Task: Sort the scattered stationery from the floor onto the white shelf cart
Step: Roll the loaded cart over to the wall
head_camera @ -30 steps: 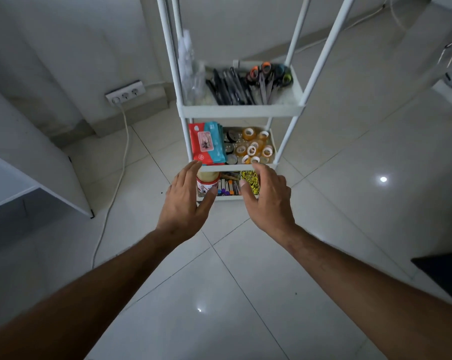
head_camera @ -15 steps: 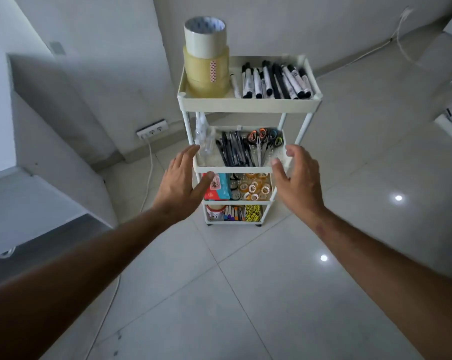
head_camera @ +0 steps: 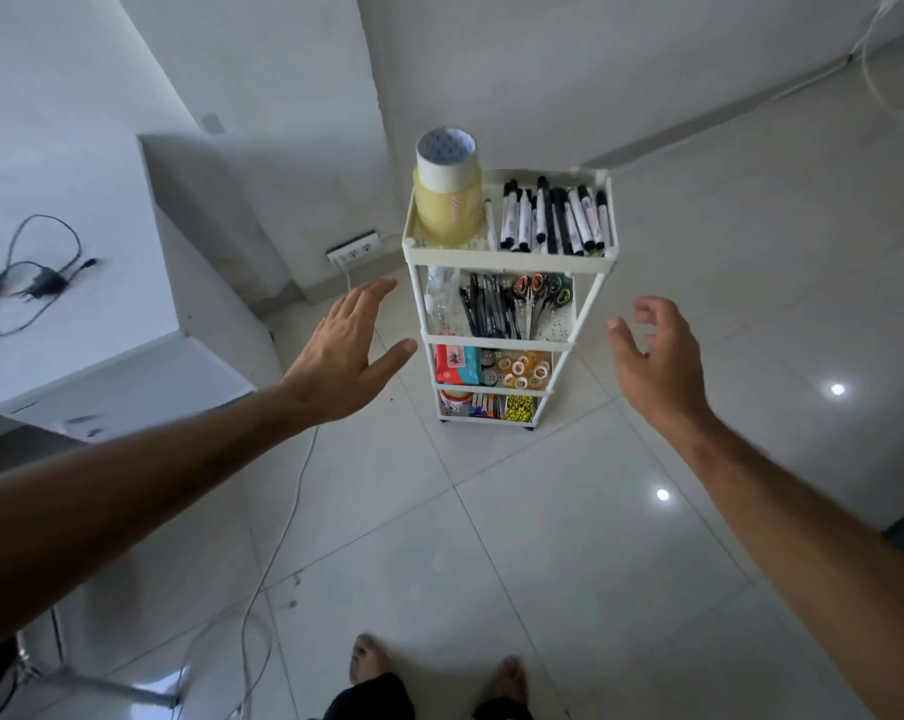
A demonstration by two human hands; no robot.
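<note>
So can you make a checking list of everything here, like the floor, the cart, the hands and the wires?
Surface: tiled floor, glossy, no stationery seen on it.
Job's things: white cart holds tape rolls and markers on top, pens and scissors below, small tapes lower.
Clutter: nothing seen.
Hands: left hand and right hand open, beside the cart, not touching.
Cables: white cord on floor; black charger on counter.
Surroundings: wall socket, bare feet.
</note>
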